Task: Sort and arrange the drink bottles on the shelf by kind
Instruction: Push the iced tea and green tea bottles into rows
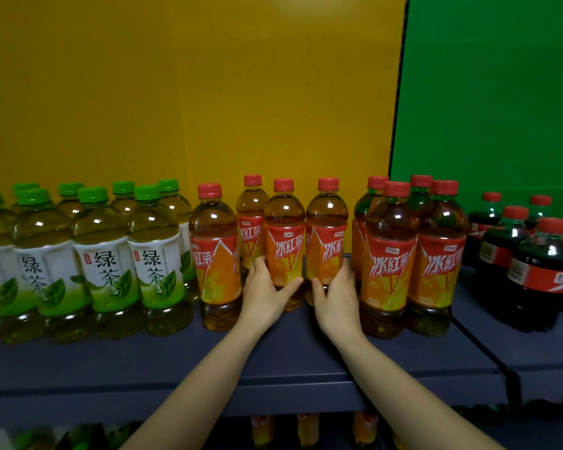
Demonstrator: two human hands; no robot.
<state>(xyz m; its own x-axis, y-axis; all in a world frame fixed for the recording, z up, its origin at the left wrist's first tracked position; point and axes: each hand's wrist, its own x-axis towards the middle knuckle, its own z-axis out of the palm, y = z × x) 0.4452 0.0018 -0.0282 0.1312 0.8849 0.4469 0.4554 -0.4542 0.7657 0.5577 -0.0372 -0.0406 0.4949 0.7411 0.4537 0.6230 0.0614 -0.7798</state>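
Observation:
Several iced red tea bottles with red caps and orange labels stand in the middle of the dark shelf (208, 362). My left hand (264, 293) grips the lower part of one iced tea bottle (285, 241). Right beside it, my right hand (337, 297) grips a second iced tea bottle (326, 238). Both bottles stand upright on the shelf, side by side. One more iced tea bottle (216, 254) stands left of my hands, and a group of them (391, 254) stands to the right.
Several green tea bottles (101, 254) with green caps fill the shelf's left. Dark cola bottles (541, 274) stand on the neighbouring shelf at the right. A yellow back panel and a green one rise behind. More bottles show on the shelf below (307, 430).

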